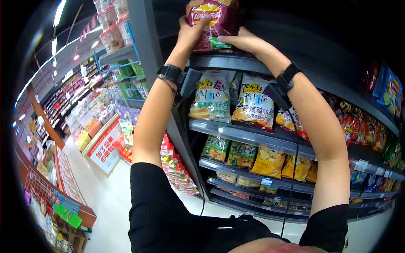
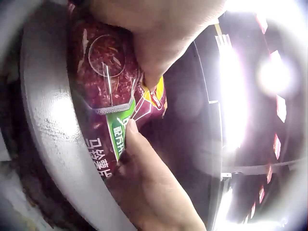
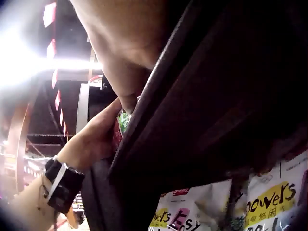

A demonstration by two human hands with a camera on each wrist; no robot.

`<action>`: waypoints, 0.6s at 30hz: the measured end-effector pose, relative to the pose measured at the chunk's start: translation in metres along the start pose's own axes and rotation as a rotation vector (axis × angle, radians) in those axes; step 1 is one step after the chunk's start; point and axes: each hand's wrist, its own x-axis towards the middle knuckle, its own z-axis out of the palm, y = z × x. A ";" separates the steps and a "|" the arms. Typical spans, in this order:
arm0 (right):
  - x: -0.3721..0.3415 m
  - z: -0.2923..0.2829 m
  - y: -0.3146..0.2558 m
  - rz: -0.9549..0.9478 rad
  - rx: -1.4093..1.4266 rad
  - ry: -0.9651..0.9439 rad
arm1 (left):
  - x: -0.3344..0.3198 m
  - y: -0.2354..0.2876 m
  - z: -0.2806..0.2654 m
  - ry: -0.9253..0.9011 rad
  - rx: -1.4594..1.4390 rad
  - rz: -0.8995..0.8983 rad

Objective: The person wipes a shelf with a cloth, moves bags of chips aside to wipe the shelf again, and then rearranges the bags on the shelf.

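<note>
A dark red Lay's chip bag (image 1: 223,19) stands at the top shelf's edge, held between both hands. My left hand (image 1: 192,33) grips its left side, thumb across the front by the yellow logo and the other fingers behind. From the lower right, my right hand (image 1: 247,41) holds the bag, its thumb at the green label and its other fingers mostly hidden. In the left wrist view, the right thumb lies on that green label (image 2: 117,130), close to a serrated seal. The shelf board hides most of the bag in the right wrist view.
The top shelf's front edge (image 1: 236,62) runs just under the hands. Below it stand white Powers snack bags (image 1: 211,99), then green bags (image 1: 241,153) and yellow bags (image 1: 268,162). A grey upright post (image 1: 154,38) borders the shelf on the left. A cable (image 1: 294,164) hangs from the right wrist.
</note>
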 end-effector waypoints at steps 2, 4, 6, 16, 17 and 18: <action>-0.001 0.005 -0.006 -0.017 0.031 -0.034 | 0.005 0.000 -0.002 -0.013 0.021 -0.027; -0.004 0.008 -0.018 0.034 0.029 -0.075 | 0.003 0.002 0.001 0.010 -0.060 -0.041; 0.002 0.017 -0.013 -0.017 0.015 -0.045 | 0.001 0.003 -0.002 0.022 -0.082 -0.055; 0.013 0.029 0.005 -0.056 0.047 0.017 | 0.001 -0.025 -0.013 0.205 0.261 0.161; 0.014 0.030 0.006 -0.028 0.021 0.043 | -0.003 -0.023 -0.013 0.234 0.282 0.170; 0.013 0.032 0.005 0.001 -0.005 0.070 | -0.008 -0.020 -0.014 0.231 0.335 0.212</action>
